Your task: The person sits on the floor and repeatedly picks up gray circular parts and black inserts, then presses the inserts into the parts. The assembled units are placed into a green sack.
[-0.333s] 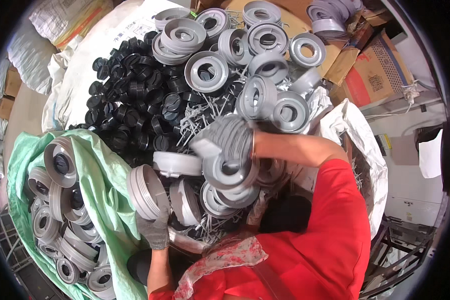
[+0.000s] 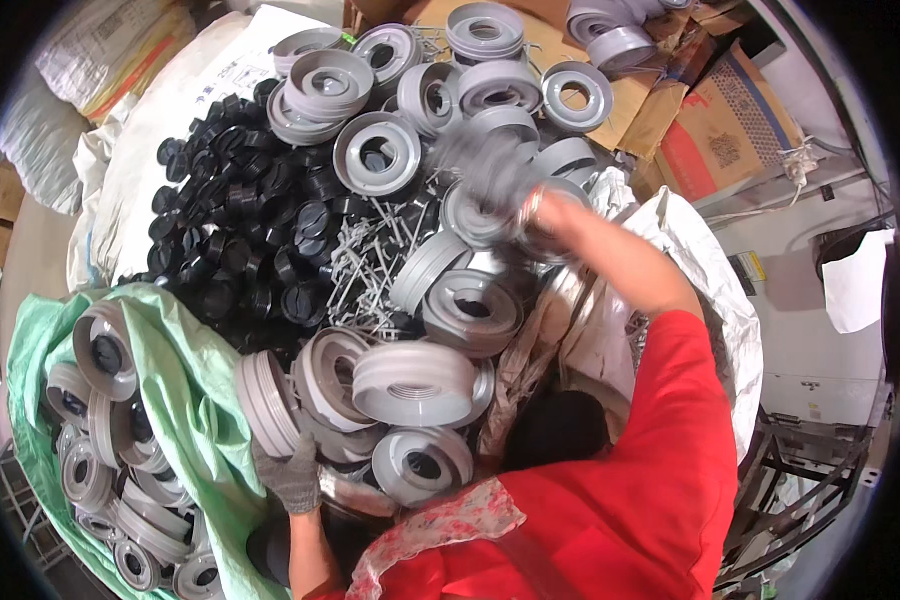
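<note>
My left hand (image 2: 290, 478), in a grey knit glove, grips the lower edge of a grey threaded plastic ring (image 2: 266, 402) at the front of the pile. My right hand (image 2: 485, 170), gloved too and smeared by motion, reaches over grey rings at the pile's right side; its fingers cannot be made out. Close to my left hand lie a large grey ring (image 2: 413, 383) on its side, another grey ring (image 2: 332, 378) and a grey ring (image 2: 422, 466) showing its opening. Thin grey plastic sprues (image 2: 365, 265) lie mid-pile, left of a tilted grey ring (image 2: 430, 272).
Black threaded caps (image 2: 235, 210) are heaped at left. A green woven sack (image 2: 185, 370) at the front left holds several grey rings, some with black caps inside. A white sack (image 2: 730, 330) stands at right, with a cardboard box (image 2: 730, 130) behind. More grey rings lie along the back.
My right hand has moved up and away from the near rings to those farther back. Grey rings in front of me have shifted. My left hand stays by its ring, slightly lower.
</note>
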Tool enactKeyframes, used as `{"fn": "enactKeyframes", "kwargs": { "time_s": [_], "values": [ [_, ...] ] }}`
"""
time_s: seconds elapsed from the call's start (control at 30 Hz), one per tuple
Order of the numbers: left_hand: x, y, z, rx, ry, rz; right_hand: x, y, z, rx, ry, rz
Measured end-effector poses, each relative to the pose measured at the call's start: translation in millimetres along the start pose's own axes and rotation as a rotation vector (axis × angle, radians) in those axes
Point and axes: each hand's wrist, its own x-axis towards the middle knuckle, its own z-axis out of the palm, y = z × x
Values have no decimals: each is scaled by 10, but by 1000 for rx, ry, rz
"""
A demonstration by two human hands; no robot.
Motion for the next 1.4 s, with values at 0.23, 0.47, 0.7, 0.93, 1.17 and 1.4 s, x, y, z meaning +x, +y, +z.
{"fn": "enactKeyframes", "kwargs": {
  "time_s": [0.23,0.47,0.7,0.93,1.17,1.4],
  "values": [
    [96,-315,72,179,-100,70,-386,2148,2390,503,-624,679],
    [7,-293,135,96,-53,-84,-142,954,1753,722,-721,292],
    [77,-99,178,3,-65,-7,-249,-289,801,1362,-827,-555],
    [15,-118,112,-51,-77,39,-267,-535,-360,1958,-921,-570],
    [60,-144,145,46,-91,86,414,1101,975,835,-462,310],
    [30,93,152,-33,-118,-46,326,335,1233,539,-1029,404]
  ]
}}
